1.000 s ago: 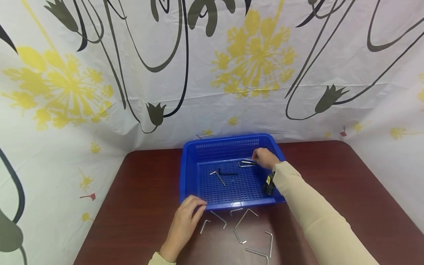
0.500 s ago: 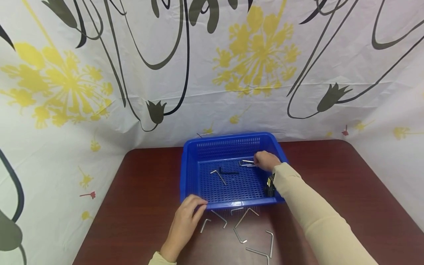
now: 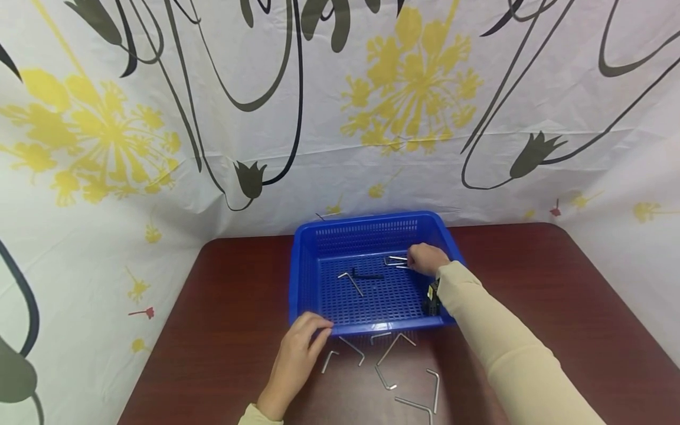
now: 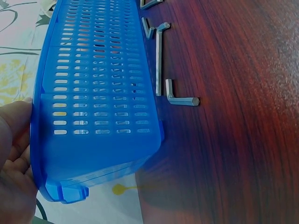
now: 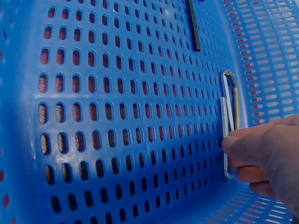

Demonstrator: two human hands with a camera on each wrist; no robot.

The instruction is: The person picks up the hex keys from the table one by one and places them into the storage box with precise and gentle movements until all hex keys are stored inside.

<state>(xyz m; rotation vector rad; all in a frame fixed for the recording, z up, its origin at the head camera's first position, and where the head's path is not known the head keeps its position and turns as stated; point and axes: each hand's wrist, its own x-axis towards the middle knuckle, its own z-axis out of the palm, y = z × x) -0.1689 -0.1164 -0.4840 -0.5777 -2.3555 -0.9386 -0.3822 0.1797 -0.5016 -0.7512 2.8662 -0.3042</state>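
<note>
A blue plastic basket (image 3: 382,327) with a slotted floor stands at the back of the table. My right hand (image 3: 427,258) reaches inside it, by the right wall. In the right wrist view, thumb and fingers pinch a silver hex key (image 5: 225,116) low over the basket floor, beside another bent hex key (image 5: 237,100) along the wall. My left hand (image 3: 300,351) grips the basket's front left rim, its thumb on one side and its other fingers on the other in the left wrist view. A silver hex key (image 3: 353,285) and a black hex key (image 3: 369,277) lie mid-basket.
Several silver hex keys lie on the dark red table (image 3: 239,295) before the basket, among them a large L-shaped one (image 3: 414,405). A small black device (image 3: 431,300) with a yellow label sits under the right cuff. Patterned white cloth (image 3: 319,118) hangs behind the table.
My right hand has moved slightly right and lower, with its fingers now closer to the basket floor. My left hand has kept its place on the rim.
</note>
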